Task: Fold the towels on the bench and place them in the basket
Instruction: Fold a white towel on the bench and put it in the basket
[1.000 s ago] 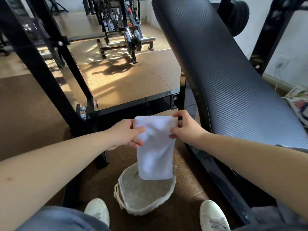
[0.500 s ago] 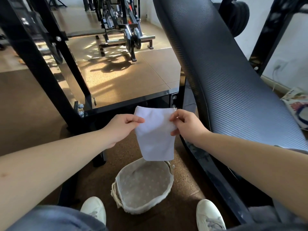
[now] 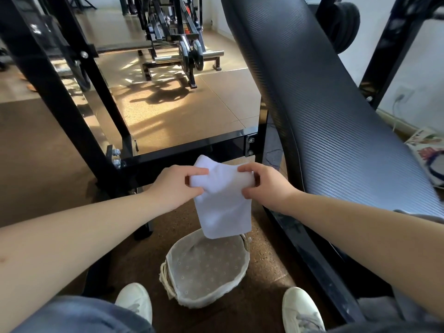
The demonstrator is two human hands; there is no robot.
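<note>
I see both hands, left (image 3: 176,188) and right (image 3: 264,186), pinching the white towel (image 3: 222,207) at its top, hanging above the lined basket (image 3: 204,270) on the floor.

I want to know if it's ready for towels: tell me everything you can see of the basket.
The basket is round and low, woven of pale cord, with a greyish dotted cloth lining folded over its rim. It stands upright on the brown floor between two white shoes. Nothing shows inside it. The white towel, pinched by the left hand and right hand, hangs above its far rim.
</note>
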